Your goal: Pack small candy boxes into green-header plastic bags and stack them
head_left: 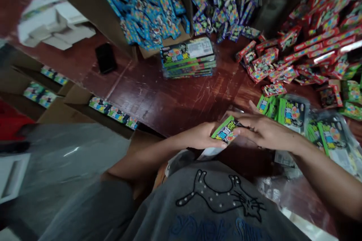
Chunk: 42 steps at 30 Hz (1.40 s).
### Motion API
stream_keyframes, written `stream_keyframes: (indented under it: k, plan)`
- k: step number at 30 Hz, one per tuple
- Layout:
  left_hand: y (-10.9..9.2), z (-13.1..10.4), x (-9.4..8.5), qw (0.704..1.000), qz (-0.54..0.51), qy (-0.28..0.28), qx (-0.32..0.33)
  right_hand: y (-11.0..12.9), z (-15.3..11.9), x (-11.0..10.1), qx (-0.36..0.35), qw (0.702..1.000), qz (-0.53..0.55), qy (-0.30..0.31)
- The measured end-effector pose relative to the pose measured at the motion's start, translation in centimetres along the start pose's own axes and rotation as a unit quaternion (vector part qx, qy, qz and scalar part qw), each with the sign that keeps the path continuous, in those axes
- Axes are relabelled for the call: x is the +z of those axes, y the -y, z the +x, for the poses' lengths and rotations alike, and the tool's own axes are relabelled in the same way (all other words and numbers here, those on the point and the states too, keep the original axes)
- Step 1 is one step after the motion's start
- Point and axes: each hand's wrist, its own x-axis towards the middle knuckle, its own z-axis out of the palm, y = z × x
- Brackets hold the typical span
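Observation:
My left hand (204,135) is wrapped round a green and black printed packet (225,131) close to my body, at the table's front edge. My right hand (258,130) grips the packet's right side, with its thumb and fingers at the edge. Clear plastic shows around the packet's far side. Right of my right hand lie more green and black packets (292,113) in clear plastic. A stack of similar flat packets (188,58) sits farther back on the dark red table (158,101).
Small blue boxes (154,11) and purple boxes (226,3) are heaped at the back, beside cardboard walls. Red boxes (313,45) are piled at the right. A black phone (105,58) and white cartons (53,22) lie left; open cartons (96,118) stand by the table's left edge.

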Motion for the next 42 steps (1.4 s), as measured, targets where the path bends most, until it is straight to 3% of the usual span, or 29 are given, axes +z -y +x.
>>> stream_keyframes:
  k: [2, 5, 7, 9, 12, 14, 16, 17, 19, 21, 24, 26, 28, 30, 32, 34, 36, 38, 40, 42]
  plan:
    - [0.8, 0.3, -0.2, 0.995, -0.040, -0.087, -0.011, -0.2, 0.8, 1.2, 0.040, 0.994, -0.035, -0.096]
    - [2.2, 1.2, -0.5, 0.965, -0.109, -0.237, 0.000, -0.5, 2.6, 4.4, 0.159, 0.948, -0.035, -0.274]
    - [3.3, 1.8, -0.3, 0.946, -0.123, -0.301, 0.003, -0.5, 4.0, 7.2, 0.260, 0.929, -0.019, -0.263]
    - [4.4, 2.2, 0.4, 0.935, -0.090, -0.343, -0.013, -0.2, 5.5, 9.9, 0.340, 0.921, -0.034, -0.186]
    - [5.8, 1.6, 1.3, 0.921, 0.017, -0.388, -0.032, 0.0, 6.6, 12.8, 0.383, 0.907, -0.078, -0.157]
    - [6.2, 0.2, 0.3, 0.896, 0.108, -0.430, 0.009, -0.3, 6.3, 13.4, 0.387, 0.905, -0.083, -0.155]
    - [6.0, -2.0, -2.9, 0.834, 0.220, -0.501, 0.064, -1.0, 5.3, 12.5, 0.397, 0.902, -0.106, -0.134]
    - [5.5, -3.1, -5.5, 0.794, 0.271, -0.539, 0.078, -1.5, 4.8, 11.5, 0.400, 0.899, -0.127, -0.121]
    - [4.0, -4.9, -12.5, 0.727, 0.332, -0.597, 0.062, -2.7, 4.4, 8.3, 0.395, 0.891, -0.187, -0.120]
    - [1.9, -5.3, -20.4, 0.693, 0.377, -0.613, 0.040, -4.0, 5.6, 3.7, 0.357, 0.884, -0.245, -0.176]
    - [-1.0, -2.9, -30.3, 0.684, 0.407, -0.605, 0.007, -6.9, 10.9, -4.3, 0.220, 0.888, -0.292, -0.280]
    - [-2.4, -0.2, -34.0, 0.674, 0.439, -0.589, -0.076, -9.3, 15.9, -8.8, 0.199, 0.882, -0.326, -0.277]
    - [-3.2, 2.1, -35.7, 0.662, 0.457, -0.574, -0.152, -11.5, 21.0, -11.7, 0.220, 0.884, -0.350, -0.220]
    - [-3.7, 3.4, -36.2, 0.657, 0.464, -0.567, -0.178, -13.2, 25.4, -12.9, 0.248, 0.887, -0.358, -0.154]
    - [-4.1, 3.5, -36.2, 0.658, 0.470, -0.566, -0.161, -14.5, 28.5, -12.9, 0.273, 0.890, -0.346, -0.115]
    - [-4.7, 2.7, -35.7, 0.657, 0.487, -0.563, -0.124, -15.4, 30.1, -12.7, 0.275, 0.898, -0.326, -0.105]
    - [-5.5, 1.5, -34.3, 0.635, 0.519, -0.568, -0.059, -16.0, 30.5, -12.6, 0.260, 0.907, -0.312, -0.107]
    - [-6.2, 0.5, -31.2, 0.586, 0.570, -0.575, 0.033, -15.9, 30.0, -12.8, 0.253, 0.911, -0.304, -0.117]
    - [-6.6, 0.2, -26.3, 0.527, 0.633, -0.548, 0.146, -15.0, 28.8, -13.1, 0.257, 0.910, -0.297, -0.134]
    - [-6.4, 0.8, -19.9, 0.498, 0.696, -0.440, 0.271, -13.5, 27.0, -13.2, 0.261, 0.907, -0.292, -0.154]
